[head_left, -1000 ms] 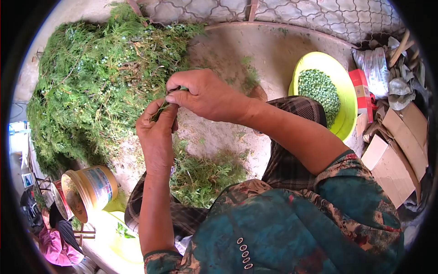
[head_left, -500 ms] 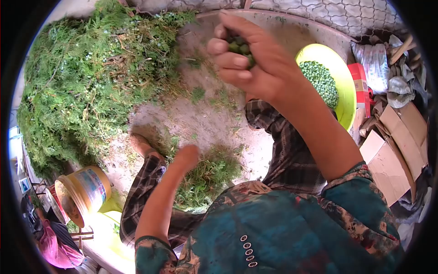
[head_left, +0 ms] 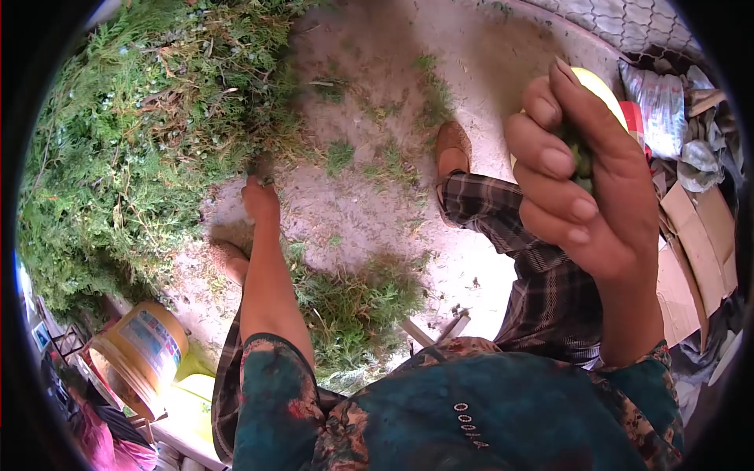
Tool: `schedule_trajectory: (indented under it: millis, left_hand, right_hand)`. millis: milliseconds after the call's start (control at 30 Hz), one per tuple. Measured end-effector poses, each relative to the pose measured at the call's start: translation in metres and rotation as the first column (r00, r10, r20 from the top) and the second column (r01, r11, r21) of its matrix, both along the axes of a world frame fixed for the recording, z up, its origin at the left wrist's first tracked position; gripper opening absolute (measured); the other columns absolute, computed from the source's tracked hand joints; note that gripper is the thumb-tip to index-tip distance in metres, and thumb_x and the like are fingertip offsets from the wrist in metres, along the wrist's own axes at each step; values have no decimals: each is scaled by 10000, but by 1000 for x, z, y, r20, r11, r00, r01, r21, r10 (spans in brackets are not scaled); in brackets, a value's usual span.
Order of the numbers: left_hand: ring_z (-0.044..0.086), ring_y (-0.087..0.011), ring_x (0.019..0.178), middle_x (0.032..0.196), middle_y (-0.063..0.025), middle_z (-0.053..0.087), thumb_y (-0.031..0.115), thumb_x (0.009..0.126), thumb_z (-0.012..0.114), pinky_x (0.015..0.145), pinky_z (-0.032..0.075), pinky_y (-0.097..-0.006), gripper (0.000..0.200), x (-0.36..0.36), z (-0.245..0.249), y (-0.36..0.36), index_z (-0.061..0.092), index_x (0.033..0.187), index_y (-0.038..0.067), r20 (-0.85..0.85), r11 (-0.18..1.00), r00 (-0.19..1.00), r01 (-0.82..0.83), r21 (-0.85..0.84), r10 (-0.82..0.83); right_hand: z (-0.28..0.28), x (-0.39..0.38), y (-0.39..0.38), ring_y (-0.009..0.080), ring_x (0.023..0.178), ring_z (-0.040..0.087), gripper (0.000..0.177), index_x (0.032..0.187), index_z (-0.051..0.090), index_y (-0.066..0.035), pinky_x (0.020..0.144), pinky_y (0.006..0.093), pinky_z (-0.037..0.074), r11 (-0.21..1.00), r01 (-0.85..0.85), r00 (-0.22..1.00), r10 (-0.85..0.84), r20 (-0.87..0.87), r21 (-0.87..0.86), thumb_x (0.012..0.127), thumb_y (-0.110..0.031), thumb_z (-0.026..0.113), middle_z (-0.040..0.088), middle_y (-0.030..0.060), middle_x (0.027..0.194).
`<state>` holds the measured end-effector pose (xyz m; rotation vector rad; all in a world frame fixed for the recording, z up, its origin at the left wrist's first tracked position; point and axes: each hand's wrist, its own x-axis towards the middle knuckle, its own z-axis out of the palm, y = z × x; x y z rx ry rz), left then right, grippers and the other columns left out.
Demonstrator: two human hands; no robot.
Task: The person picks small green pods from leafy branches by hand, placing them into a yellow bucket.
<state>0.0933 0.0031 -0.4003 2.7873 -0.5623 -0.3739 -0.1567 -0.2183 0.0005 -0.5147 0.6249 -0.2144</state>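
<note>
My right hand (head_left: 585, 177) is raised high, fingers curled round a small bunch of green cones (head_left: 580, 161) that shows between thumb and fingers. It hides most of the yellow basin (head_left: 603, 90) behind it. My left hand (head_left: 261, 200) is low at the near right edge of a big heap of evergreen branches (head_left: 141, 157), which carry small pale green cones. Its fingers point into the heap and are too dim and small to read.
Cut green sprigs (head_left: 361, 298) lie between my feet. A yellow bucket (head_left: 149, 337) lies tipped at lower left. Flattened cardboard (head_left: 699, 235) and a clear plastic bag (head_left: 653, 106) lie at the right, near a wire fence (head_left: 628, 23).
My right hand has moved right with the green cones, now in front of the basin. My left hand has moved forward and left, to the branch heap. The view has shifted slightly.
</note>
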Motion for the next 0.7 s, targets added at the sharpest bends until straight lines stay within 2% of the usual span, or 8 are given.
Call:
schedule_trajectory:
  millis: [133, 233, 300, 400, 467, 567, 667, 700]
  left_hand:
    - [608, -345, 726, 837, -200, 620, 152, 777, 614, 599, 472, -443, 307, -1, 3, 7, 556, 1042, 9, -54, 996, 998, 36, -85, -40]
    - [606, -228, 597, 779, -144, 635, 152, 795, 607, 499, 477, -339, 228, -17, 37, -3, 570, 938, -21, -410, 890, 911, -219, -400, 40]
    - [581, -122, 575, 757, -94, 632, 119, 813, 602, 465, 450, -238, 150, -43, 98, -30, 570, 868, -18, -720, 600, 681, -523, -606, -134]
    - [581, -103, 576, 761, -80, 633, 77, 827, 592, 468, 450, -211, 85, -68, 166, -59, 571, 834, -5, -661, 496, 636, -458, -738, -398]
    - [580, -101, 570, 741, -79, 629, 68, 831, 590, 466, 450, -210, 73, -88, 221, -78, 567, 827, -1, -614, 464, 618, -412, -784, -491]
    - [574, -97, 548, 693, -69, 617, 63, 836, 591, 462, 450, -204, 73, -118, 285, -90, 560, 808, 3, -543, 425, 591, -341, -838, -596]
    - [556, -86, 504, 618, -46, 593, 69, 840, 594, 452, 442, -193, 86, -137, 314, -89, 566, 798, -1, -474, 377, 589, -290, -880, -654]
    - [555, -82, 505, 614, -45, 591, 70, 839, 594, 450, 439, -191, 87, -139, 319, -88, 571, 798, -3, -468, 383, 592, -272, -883, -656]
  right_hand:
    - [-6, -2, 2, 77, 394, 379, 288, 898, 433, -44, 308, 210, 330, 989, -81, 993, 70, 95, 121, 980, -279, 289, 429, 39, 670]
    - [4, -1, 14, 60, 401, 376, 248, 978, 457, -31, 317, 188, 324, 991, -95, 995, 93, -25, -90, 967, -253, 347, 449, 26, 666]
    - [4, 2, 18, 56, 404, 375, 230, 997, 462, -24, 322, 186, 326, 972, -137, 989, 125, -78, -189, 954, -237, 386, 454, 18, 661]
    - [-6, 1, 24, 41, 407, 374, 261, 1055, 470, -4, 343, 185, 318, 897, -215, 968, 142, -209, -386, 902, -212, 509, 478, 0, 659]
    - [-11, 3, 24, 220, 568, 569, 389, 1060, 466, 49, 549, 332, 462, 493, -400, 899, 44, -437, -773, 824, -228, 605, 593, 130, 780]
    - [-40, 3, 29, 345, 747, 606, 426, 1081, 456, 60, 696, 390, 457, 128, -237, 966, -69, -248, -963, 803, -224, 608, 606, 222, 830]
    - [-26, 0, 29, 261, 737, 596, 429, 1112, 459, 7, 665, 339, 460, 187, -383, 923, 29, -384, -905, 829, -278, 609, 598, 166, 841]
    - [-29, 3, 31, 263, 698, 589, 355, 1044, 500, 2, 631, 327, 455, 26, -286, 957, -38, -286, -958, 828, -256, 612, 595, 161, 816]
